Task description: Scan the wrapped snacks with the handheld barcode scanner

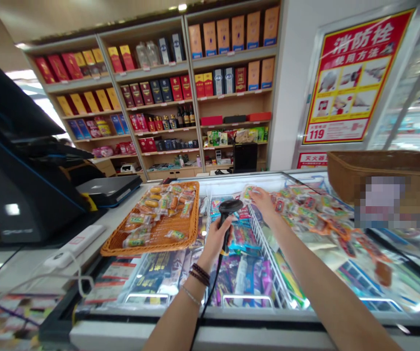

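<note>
My left hand point(218, 235) is wrapped round the handle of a black handheld barcode scanner point(231, 206), whose cord runs down past my wrist. Just right of the scanner head, my right hand point(261, 199) pinches a small clear-wrapped snack packet point(248, 193) with a green and white label. To the left, an orange wicker tray point(151, 247) holds several wrapped sausage-like snacks point(164, 201). On the right, a heap of similar small packets point(307, 207) with red and green labels lies on the freezer's glass top.
Beneath the glass, the chest freezer point(232, 317) holds wire baskets point(268, 253) of colourful packs. A brown wicker basket point(341, 170) stands at the right. At the left are a checkout terminal point(16, 195), a flat scale point(109, 187) and a white power strip point(74, 246). Shelves of boxes point(155, 92) line the back.
</note>
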{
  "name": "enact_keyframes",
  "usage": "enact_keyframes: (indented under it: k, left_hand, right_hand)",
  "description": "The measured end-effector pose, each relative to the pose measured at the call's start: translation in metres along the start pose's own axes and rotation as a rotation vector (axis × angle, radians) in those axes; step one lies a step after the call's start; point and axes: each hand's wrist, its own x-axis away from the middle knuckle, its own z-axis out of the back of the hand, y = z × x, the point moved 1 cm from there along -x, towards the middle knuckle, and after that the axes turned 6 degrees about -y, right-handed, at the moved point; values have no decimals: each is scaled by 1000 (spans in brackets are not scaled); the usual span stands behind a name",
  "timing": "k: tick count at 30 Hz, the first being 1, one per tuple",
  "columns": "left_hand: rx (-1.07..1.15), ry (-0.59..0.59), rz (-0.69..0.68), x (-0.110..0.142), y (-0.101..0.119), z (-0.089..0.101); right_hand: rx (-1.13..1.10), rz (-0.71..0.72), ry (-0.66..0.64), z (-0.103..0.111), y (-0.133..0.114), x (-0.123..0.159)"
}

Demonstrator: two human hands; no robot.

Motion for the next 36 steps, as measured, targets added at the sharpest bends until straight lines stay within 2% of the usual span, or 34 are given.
enact_keyframes:
  k: [3, 7, 9, 12, 16, 19, 21, 23, 26, 31, 34, 36]
  left_hand:
    - [13, 12, 9, -10, 5, -8]
    - [17, -22, -7, -27, 11, -26]
    - [27, -44, -13, -36, 11, -38]
    - [50, -72, 0, -44, 2, -58]
    - [74, -72, 23, -47, -11, -73]
    - [64, -72, 3, -44, -11, -69]
    - [55, -47, -28, -39, -2, -57]
    - [51, 9, -65, -32, 13, -40]
    - [45, 112, -119, -19, 41, -6]
    - [-75, 272, -193, 14, 86, 62]
    - [-143, 388, -244, 37, 101, 103]
    - [-157, 484, -247, 51, 104, 127]
  right_hand:
    - [108, 67, 24, 30, -14, -8]
    - [343, 129, 143, 87, -44, -19]
    - [474, 152, 197, 114, -55, -22]
    - [696, 176, 208, 145, -60, -20]
    - [968, 318, 315, 165, -58, -11]
    - [1076, 400, 374, 159, -57, -8]
    - [1083, 441, 352, 145, -55, -11]
    - [1047, 488, 315, 121, -52, -17]
    - [941, 552, 226, 68, -45, -26]
    - [695, 583, -8, -56, -43, -24]
    - [595, 512, -225, -135, -46, 0]
    - [629, 413, -442, -181, -46, 24]
